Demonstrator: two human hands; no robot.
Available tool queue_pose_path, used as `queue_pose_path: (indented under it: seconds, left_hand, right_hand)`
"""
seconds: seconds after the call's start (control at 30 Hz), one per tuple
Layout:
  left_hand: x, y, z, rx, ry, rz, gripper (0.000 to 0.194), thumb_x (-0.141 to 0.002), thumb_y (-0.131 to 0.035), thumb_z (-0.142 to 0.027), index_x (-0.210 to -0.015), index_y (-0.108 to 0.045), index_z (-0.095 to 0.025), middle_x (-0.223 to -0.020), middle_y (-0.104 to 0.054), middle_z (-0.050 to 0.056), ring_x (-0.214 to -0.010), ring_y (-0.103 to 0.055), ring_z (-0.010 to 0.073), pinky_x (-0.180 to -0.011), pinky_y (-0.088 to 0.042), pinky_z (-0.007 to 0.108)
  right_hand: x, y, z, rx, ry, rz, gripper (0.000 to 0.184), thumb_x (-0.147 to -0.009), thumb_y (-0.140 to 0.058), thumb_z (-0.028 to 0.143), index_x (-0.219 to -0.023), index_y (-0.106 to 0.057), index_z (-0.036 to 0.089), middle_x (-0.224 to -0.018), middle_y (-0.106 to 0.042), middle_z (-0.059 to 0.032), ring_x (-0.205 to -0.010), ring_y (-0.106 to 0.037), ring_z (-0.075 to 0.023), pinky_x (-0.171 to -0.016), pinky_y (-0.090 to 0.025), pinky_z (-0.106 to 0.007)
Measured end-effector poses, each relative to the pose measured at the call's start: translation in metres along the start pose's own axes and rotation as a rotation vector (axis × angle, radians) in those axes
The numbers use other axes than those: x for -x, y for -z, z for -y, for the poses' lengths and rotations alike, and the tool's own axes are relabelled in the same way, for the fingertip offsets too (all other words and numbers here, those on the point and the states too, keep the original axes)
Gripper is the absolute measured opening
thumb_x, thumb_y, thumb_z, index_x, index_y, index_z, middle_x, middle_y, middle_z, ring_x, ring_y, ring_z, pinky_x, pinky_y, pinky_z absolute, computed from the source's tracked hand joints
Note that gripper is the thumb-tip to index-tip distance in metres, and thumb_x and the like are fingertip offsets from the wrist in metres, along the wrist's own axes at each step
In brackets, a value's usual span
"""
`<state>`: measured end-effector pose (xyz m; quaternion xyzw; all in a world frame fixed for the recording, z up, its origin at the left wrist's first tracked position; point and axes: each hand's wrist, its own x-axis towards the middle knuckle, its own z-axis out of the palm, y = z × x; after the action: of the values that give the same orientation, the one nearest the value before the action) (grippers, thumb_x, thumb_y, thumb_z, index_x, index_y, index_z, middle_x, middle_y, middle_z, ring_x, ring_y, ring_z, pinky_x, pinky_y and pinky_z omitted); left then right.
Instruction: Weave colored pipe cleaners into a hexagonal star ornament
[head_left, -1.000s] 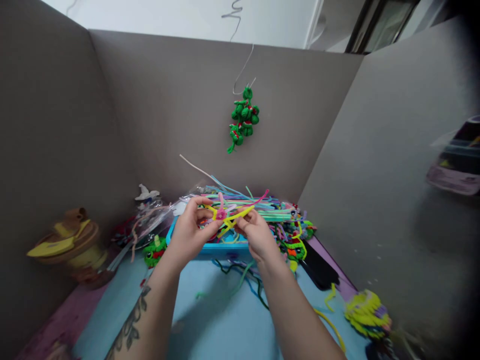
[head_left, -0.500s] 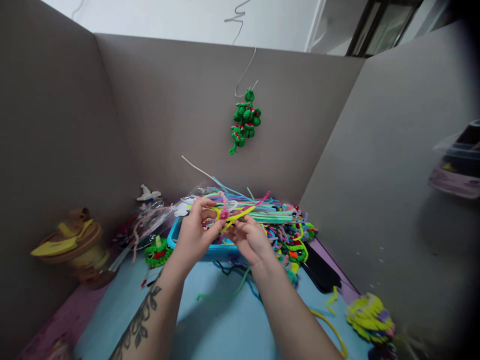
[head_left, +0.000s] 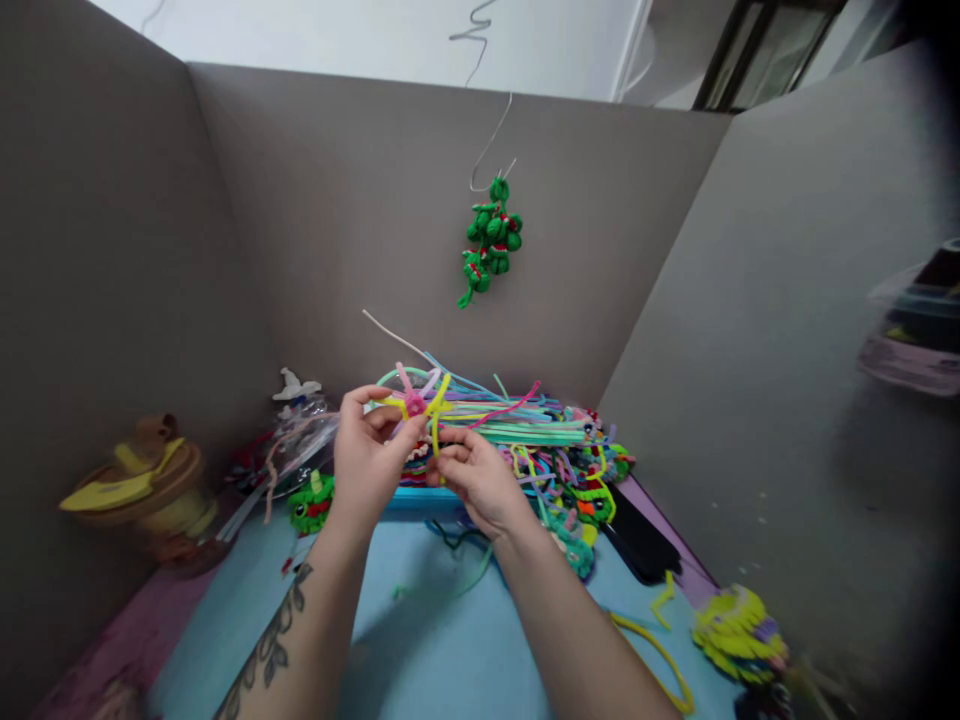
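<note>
My left hand [head_left: 366,462] pinches a small pipe-cleaner piece [head_left: 420,405] with a pink centre and yellow and pink arms, held up over the table. My right hand [head_left: 475,482] is closed on the lower end of one yellow arm, just under the piece. Behind both hands a blue tray [head_left: 420,496] holds a heap of coloured pipe cleaners [head_left: 517,418], partly hidden by my fingers.
Grey partition walls [head_left: 315,220] surround the light blue table top [head_left: 427,640]. A green pipe-cleaner figure [head_left: 491,238] hangs from a wire. A yellow-brown toy [head_left: 139,490] stands left, a green figure [head_left: 309,503] near the tray, a black flat thing [head_left: 641,540] and a yellow-purple figure [head_left: 739,625] right.
Both hands have moved left and slightly up with the piece. The yellow arm that stuck out to the right is now bent downward into my right fingers.
</note>
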<state>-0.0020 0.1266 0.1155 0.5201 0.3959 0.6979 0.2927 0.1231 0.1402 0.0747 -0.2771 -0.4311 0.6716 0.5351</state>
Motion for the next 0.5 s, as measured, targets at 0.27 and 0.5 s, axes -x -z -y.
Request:
queue_pose_path:
  seconds: [0.27, 0.5]
  left_hand:
    - [-0.006, 0.008, -0.002, 0.099, -0.063, -0.198, 0.042, -0.07, -0.073, -0.018, -0.099, -0.042, -0.023, -0.068, -0.06, -0.007, -0.062, -0.063, 0.0095, -0.063, -0.049, 0.02]
    - [-0.01, 0.011, 0.001, 0.022, 0.061, -0.157, 0.042, -0.069, -0.074, -0.019, -0.098, -0.044, -0.022, -0.061, -0.061, -0.008, -0.057, -0.063, 0.0105, -0.056, -0.046, 0.019]
  right_hand:
    - [0.015, 0.007, 0.003, 0.744, -0.117, 0.652, 0.024, -0.067, -0.049, 0.002, -0.076, -0.059, 0.021, -0.059, -0.056, 0.0086, -0.048, -0.057, -0.0083, -0.047, -0.041, -0.017]
    - [0.007, 0.021, 0.018, 1.019, 0.293, 0.039, 0.029, -0.078, -0.048, 0.009, -0.099, -0.062, 0.022, -0.072, -0.063, 0.0027, -0.066, -0.058, -0.014, -0.063, -0.045, -0.025]
